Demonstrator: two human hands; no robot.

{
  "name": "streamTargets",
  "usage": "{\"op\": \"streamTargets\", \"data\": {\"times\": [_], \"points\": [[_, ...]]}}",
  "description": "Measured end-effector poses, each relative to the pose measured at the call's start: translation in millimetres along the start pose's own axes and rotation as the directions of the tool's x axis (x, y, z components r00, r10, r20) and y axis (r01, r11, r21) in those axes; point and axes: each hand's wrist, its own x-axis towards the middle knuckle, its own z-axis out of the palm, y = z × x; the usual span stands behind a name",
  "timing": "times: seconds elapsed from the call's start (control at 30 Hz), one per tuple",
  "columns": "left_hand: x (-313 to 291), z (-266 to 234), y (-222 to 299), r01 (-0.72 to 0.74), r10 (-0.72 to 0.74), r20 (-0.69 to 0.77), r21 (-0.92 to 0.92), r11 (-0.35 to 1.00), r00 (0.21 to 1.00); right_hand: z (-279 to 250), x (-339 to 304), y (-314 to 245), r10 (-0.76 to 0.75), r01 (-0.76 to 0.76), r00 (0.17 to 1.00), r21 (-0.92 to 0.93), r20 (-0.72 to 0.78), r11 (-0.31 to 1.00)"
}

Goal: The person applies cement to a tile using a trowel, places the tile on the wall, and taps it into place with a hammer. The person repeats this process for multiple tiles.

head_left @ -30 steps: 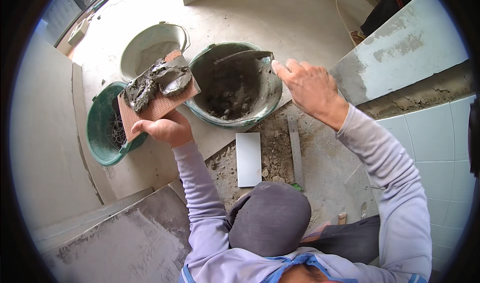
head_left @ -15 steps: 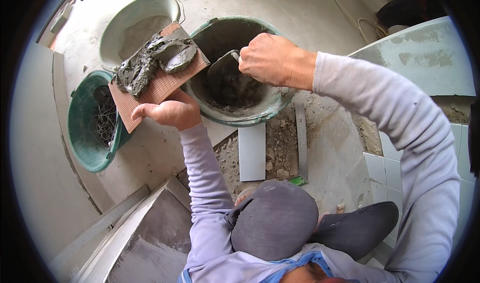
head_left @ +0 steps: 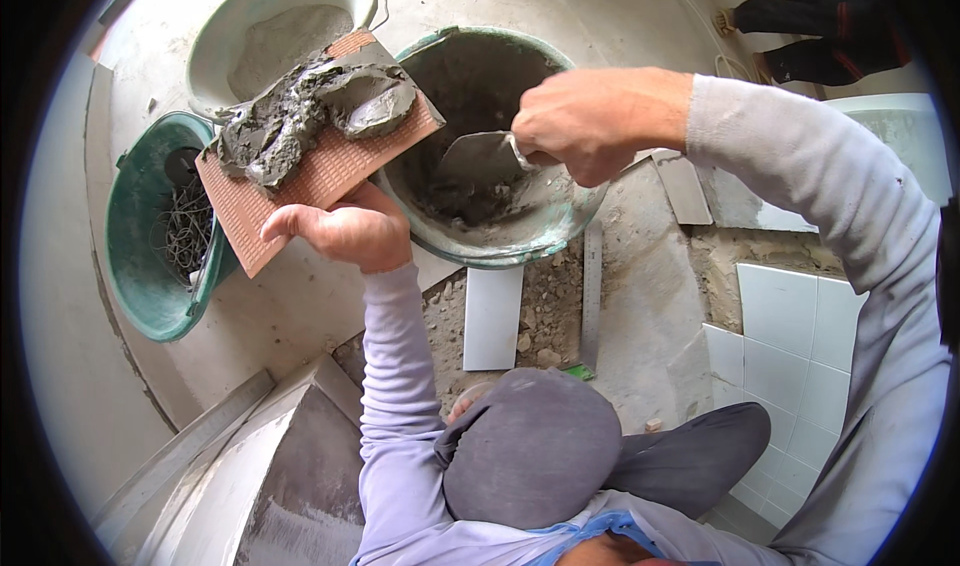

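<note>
My left hand (head_left: 350, 228) holds a tile (head_left: 262, 228) from below, its ribbed reddish back facing up and the thumb over its near edge. Wet grey mortar (head_left: 300, 116) lies heaped across the tile. Closed round a trowel's handle is my right hand (head_left: 600, 121). The trowel's blade (head_left: 474, 161) is inside the mortar bucket (head_left: 470, 258), low over the mix, and whether it touches the mix I cannot tell. The tile is held beside the bucket's left rim.
A pale tub (head_left: 205, 66) with grey powder stands at the far left. Nearer is a green bucket (head_left: 130, 256) with tangled wire. A white tile (head_left: 492, 321) and a metal straightedge (head_left: 592, 296) lie on rubble. Someone's dark-clothed legs (head_left: 820, 31) show at the far right.
My right hand has moved right with the trowel, and the blade has tipped flatter in the bucket. The view has shifted, showing more of the other person's legs. The mortar-covered tile stays in my left hand.
</note>
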Motion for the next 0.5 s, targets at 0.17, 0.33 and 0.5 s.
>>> {"op": "streamTargets", "data": {"times": [0.17, 0.33, 0.5], "points": [[-7, -5, 1, 0.090, -0.089, 0.045, -0.012, 0.996, 0.995, 36, -7, 15, 0.100, -0.104, 0.994, 0.484, 0.035, 0.869], [-10, 3, -4, -0.005, 0.007, -0.069, 0.036, 0.999, 0.998, 42, -33, 22, 0.098, -0.186, 0.981, 0.665, 0.168, 0.723], [-2, -11, 4, 0.024, -0.022, 0.028, -0.062, 0.998, 0.999, 39, -52, 15, 0.126, -0.234, 0.972, 0.801, 0.198, 0.551]]}}
